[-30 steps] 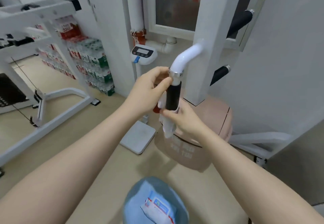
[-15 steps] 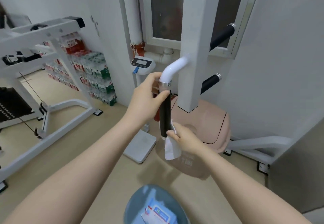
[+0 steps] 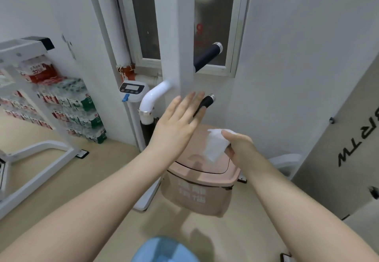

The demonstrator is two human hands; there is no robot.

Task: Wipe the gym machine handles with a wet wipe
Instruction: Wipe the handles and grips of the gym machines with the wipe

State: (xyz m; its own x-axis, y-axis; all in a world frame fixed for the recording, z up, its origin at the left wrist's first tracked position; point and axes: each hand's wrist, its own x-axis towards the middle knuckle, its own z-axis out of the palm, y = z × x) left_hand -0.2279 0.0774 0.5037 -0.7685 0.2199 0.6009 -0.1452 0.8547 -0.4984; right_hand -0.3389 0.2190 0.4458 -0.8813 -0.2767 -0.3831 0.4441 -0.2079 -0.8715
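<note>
A white bent tube ends in a black hanging handle (image 3: 146,132) left of my hands, partly hidden behind my left wrist. Two more black handles stick out from the white upright post (image 3: 185,36): a short lower handle (image 3: 206,102) and a longer upper handle (image 3: 207,57). My left hand (image 3: 176,126) is flat with its fingers spread, its fingertips over the base of the short lower handle. My right hand (image 3: 239,146) holds a crumpled white wet wipe (image 3: 215,145) above a pink bin, apart from any handle.
A pink lidded bin (image 3: 201,181) stands on the floor under my hands. A scale with a display (image 3: 133,90) stands behind the hanging handle. A white machine frame (image 3: 32,159) and stacked water bottle packs (image 3: 69,108) fill the left. A blue container (image 3: 164,249) sits at the bottom edge.
My left hand let go of the hanging handle's top and spread flat, moving right. My right hand took the wipe off the handle's bottom and carried it right, over the bin.
</note>
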